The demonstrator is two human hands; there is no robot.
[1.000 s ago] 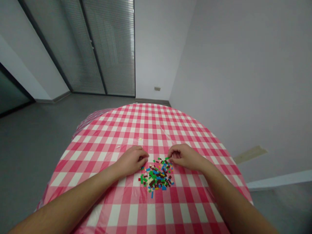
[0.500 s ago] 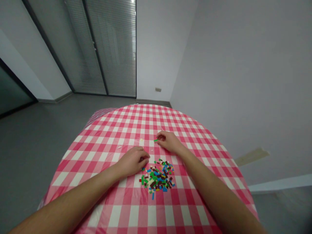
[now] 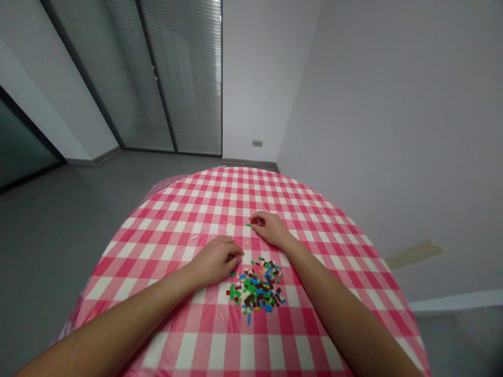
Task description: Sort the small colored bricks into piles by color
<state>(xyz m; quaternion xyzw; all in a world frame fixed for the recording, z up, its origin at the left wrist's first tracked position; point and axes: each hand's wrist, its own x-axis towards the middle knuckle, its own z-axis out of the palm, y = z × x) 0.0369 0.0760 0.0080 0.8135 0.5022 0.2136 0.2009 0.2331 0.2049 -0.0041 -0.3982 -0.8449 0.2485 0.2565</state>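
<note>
Pink-red and white checks cover the tablecloth (image 3: 326,235), and on it lies a loose pile of small bricks (image 3: 255,293), green, brown, blue, yellow and cream. Take that pile as the middle of a clock, twelve pointing away from the person. Just past twelve is the right hand (image 3: 271,229), its fingers curled and thumb close to the forefinger; a green brick (image 3: 249,225) shows right at its fingertips, near twelve, and I cannot tell whether it is pinched or lying loose. At ten o'clock the left hand (image 3: 215,260) rests half curled beside the pile, and whether its fingers hide anything cannot be made out. A pale yellow piece (image 3: 230,225) lies at eleven, apart from the green brick on its nine o'clock side.

Likeliest trouble, to my mind, is with the green brick: something that small could tip or skid if the fingertips press unevenly. With the left hand so near the pile's edge, a careless shift could scatter bricks. The right forearm (image 3: 334,301) passes on the three o'clock side, and a low sweep of it could drag pieces along. A blue brick (image 3: 249,319) poking out between six and seven and a red brick (image 3: 228,292) at nine look easiest to knock astray
</note>
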